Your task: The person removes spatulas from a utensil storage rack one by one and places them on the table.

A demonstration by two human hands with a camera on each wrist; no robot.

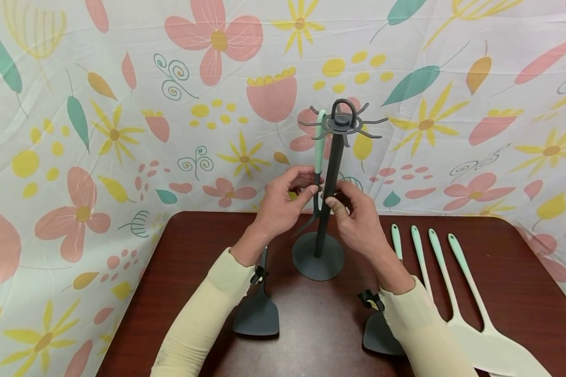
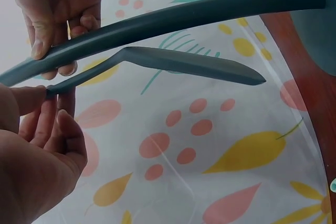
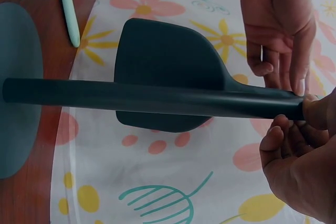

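Note:
A dark grey utensil rack [image 1: 329, 183] with a ring of hooks on top stands upright on its round base. On its left side a turner with a mint handle [image 1: 318, 149] hangs down, the handle's top at the hooks. My left hand [image 1: 283, 201] pinches the turner's dark neck below the handle. My right hand [image 1: 360, 220] holds the rack's pole between thumb and fingers at about the same height. In the right wrist view, the wide dark turner blade [image 3: 168, 51] lies behind the pole; the left wrist view shows the blade edge-on, apart from the pole.
On the brown table [image 1: 311, 324], a dark turner [image 1: 257, 317] lies to the left and another dark turner [image 1: 379, 335] lies to the right, partly under my right sleeve. Three pale utensils [image 1: 471, 288] with mint handles lie farther right. A flower-printed cloth [image 1: 236, 115] hangs behind.

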